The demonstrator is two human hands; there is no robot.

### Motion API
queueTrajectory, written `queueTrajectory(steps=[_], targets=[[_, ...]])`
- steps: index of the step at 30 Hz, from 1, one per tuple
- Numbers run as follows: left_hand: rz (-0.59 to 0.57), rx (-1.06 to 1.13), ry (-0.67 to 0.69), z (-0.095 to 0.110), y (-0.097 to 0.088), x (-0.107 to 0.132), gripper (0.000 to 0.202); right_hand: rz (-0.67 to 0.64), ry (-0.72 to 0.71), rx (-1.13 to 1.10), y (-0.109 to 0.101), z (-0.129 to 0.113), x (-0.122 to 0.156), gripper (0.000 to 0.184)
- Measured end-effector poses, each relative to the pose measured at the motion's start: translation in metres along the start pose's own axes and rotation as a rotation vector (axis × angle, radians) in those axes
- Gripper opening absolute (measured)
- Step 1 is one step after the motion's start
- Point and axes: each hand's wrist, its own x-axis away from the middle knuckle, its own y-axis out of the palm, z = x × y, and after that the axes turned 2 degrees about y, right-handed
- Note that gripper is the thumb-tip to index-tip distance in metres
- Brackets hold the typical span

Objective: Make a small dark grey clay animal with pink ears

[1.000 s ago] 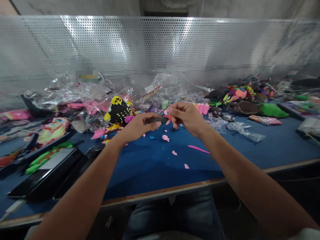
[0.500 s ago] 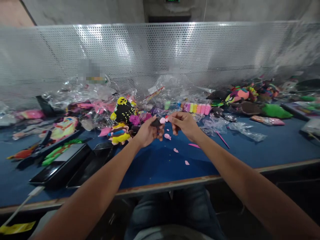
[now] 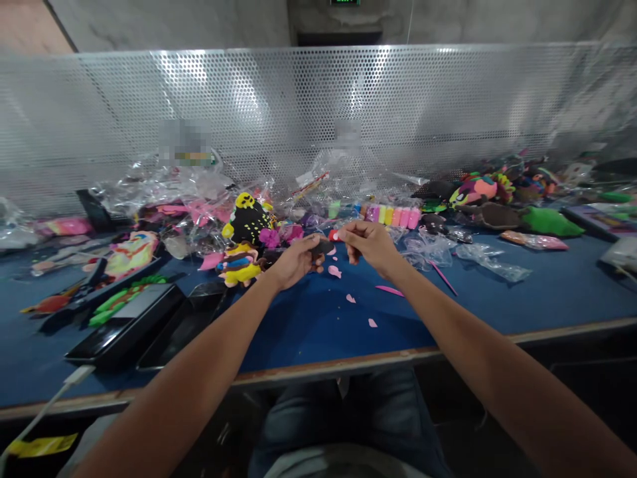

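A perforated metal screen [image 3: 318, 119] runs the full width at the back, bright with glare, and below it the blue table [image 3: 497, 299] stretches from edge to edge. Clear plastic bags [image 3: 164, 186] pile up along the screen. Black trays [image 3: 124, 325] sit at the left, and a black-and-yellow figure [image 3: 246, 219] stands near the middle. A row of clay blocks [image 3: 393, 216] lies just behind the hands, and the far-right clutter blurs into colour that is hard to sort out. Pink scraps [image 3: 334, 271] dot the cloth under the hands. Both hands meet above the table's middle. The left hand [image 3: 293, 259] is clamped around a dark piece [image 3: 323, 247], much of it hidden by the fingers. The right hand [image 3: 371, 242] has its fingertips pinched together, right beside a tiny red bit [image 3: 333, 235] at the dark piece's top. Whether they hold that bit I can't tell.
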Motion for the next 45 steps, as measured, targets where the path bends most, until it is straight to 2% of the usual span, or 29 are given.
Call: queueTrajectory(steps=[16,18,20,24,26,32,36,38,41,42,45], targets=[[0.034,-0.139,-0.013,0.000,-0.001,-0.001,0.035,-0.001,0.019,0.109,-0.005,0.008,-0.003,0.033],[0.022,-0.260,0.002,0.005,-0.002,0.000,0.031,-0.020,0.039,0.145,-0.005,0.009,-0.004,0.030],[-0.038,-0.464,-0.018,0.010,-0.004,0.003,0.028,-0.050,0.087,0.227,-0.006,0.011,-0.005,0.025],[-0.221,-0.952,-0.121,0.021,-0.013,0.010,0.023,-0.109,0.216,0.531,-0.010,0.015,-0.007,0.016],[-0.244,-1.085,-0.110,0.022,-0.018,0.014,0.021,-0.127,0.243,0.685,-0.013,0.018,-0.009,0.017],[-0.075,-1.195,0.121,0.027,-0.024,0.018,0.022,-0.159,0.297,0.853,-0.020,0.029,-0.011,0.015],[0.116,-1.333,0.228,0.053,-0.031,0.024,0.025,-0.178,0.329,0.964,-0.020,0.031,-0.011,0.018],[0.243,-1.408,0.197,0.069,-0.040,0.031,0.027,-0.176,0.325,1.030,-0.019,0.030,-0.010,0.019],[0.357,-1.441,0.039,0.086,-0.060,0.045,0.029,-0.147,0.296,1.134,-0.019,0.025,-0.008,0.014],[0.367,-1.431,-0.022,0.088,-0.066,0.051,0.029,-0.127,0.284,1.167,-0.019,0.023,-0.008,0.016],[0.284,-1.375,-0.176,0.088,-0.079,0.065,0.034,-0.057,0.265,1.252,-0.019,0.019,-0.006,0.024]])
